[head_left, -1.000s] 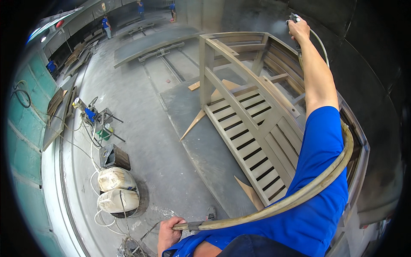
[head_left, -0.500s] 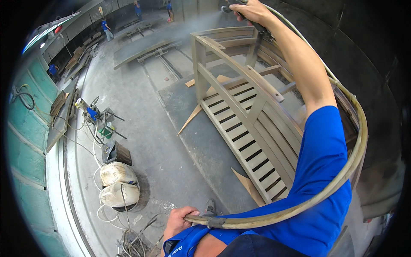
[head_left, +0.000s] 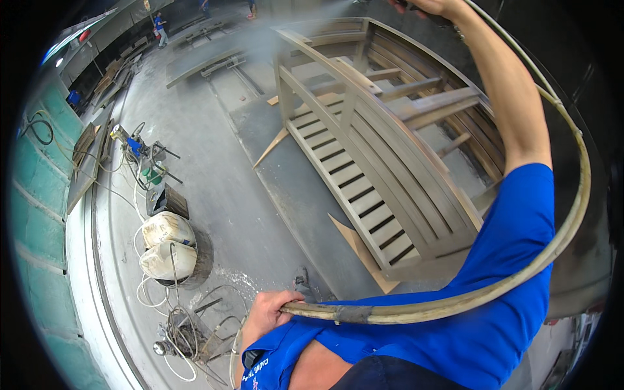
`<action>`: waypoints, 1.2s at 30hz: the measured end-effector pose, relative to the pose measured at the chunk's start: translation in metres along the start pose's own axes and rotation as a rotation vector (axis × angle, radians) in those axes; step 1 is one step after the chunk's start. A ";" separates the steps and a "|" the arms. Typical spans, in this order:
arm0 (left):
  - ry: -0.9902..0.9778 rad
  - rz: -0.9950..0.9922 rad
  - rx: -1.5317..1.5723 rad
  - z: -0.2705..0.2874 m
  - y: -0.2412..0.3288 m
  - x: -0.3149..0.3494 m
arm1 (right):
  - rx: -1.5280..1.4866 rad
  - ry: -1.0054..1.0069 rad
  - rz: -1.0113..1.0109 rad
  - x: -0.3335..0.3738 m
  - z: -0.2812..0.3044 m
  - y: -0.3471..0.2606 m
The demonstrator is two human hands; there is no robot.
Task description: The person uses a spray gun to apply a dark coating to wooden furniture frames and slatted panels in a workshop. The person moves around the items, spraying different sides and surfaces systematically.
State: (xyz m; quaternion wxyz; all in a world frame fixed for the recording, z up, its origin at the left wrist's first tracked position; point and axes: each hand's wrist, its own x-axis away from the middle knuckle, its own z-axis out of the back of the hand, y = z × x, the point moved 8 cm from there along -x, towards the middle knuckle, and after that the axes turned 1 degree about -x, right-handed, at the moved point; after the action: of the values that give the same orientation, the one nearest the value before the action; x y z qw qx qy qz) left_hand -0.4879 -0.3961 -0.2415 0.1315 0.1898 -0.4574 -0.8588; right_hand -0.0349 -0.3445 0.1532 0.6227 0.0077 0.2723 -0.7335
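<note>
Close to my body, my left hand [head_left: 272, 311] is closed around a thick tan hose [head_left: 442, 313] with grey tape wound on it. The hose loops round my right side and up along my raised right arm. My right hand [head_left: 430, 6], partly cut off by the top edge, grips a dark spray gun [head_left: 404, 6], of which only a bit shows. Pale mist [head_left: 292, 31] drifts leftward from it over the far end of a grey-brown slatted wooden bench [head_left: 406, 182]. Neither hand touches the bench.
Two dirty white jugs [head_left: 168, 261] stand left, behind them a dark square container [head_left: 166, 201] and a pump on a stand [head_left: 140, 148]. Tangled hoses [head_left: 188, 331] lie near my left hand. Thin wood pieces [head_left: 361, 250] lie beside the bench. A distant person [head_left: 160, 31] stands far left.
My right hand has moved right and up, partly out of the picture, with the spray gun. The view has shifted, showing more of the bench's right side. My left hand still grips the hose.
</note>
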 end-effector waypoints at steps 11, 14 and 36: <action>-0.247 -0.527 -0.054 -0.033 0.120 0.008 | 0.085 -0.004 -0.152 0.256 0.077 -0.089; -0.319 -0.605 -0.079 -0.037 0.140 0.021 | 0.084 -0.003 -0.170 0.325 0.091 -0.114; -0.156 -0.354 -0.117 -0.116 0.176 0.197 | 0.330 0.276 0.380 0.210 0.029 -0.104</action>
State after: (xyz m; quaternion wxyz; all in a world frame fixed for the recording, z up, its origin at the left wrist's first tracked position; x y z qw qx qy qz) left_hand -0.6029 -0.6561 -0.1940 -0.0467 0.1922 -0.3749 -0.9057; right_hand -0.1675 -0.5391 0.1446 0.6966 0.2593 0.2252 -0.6299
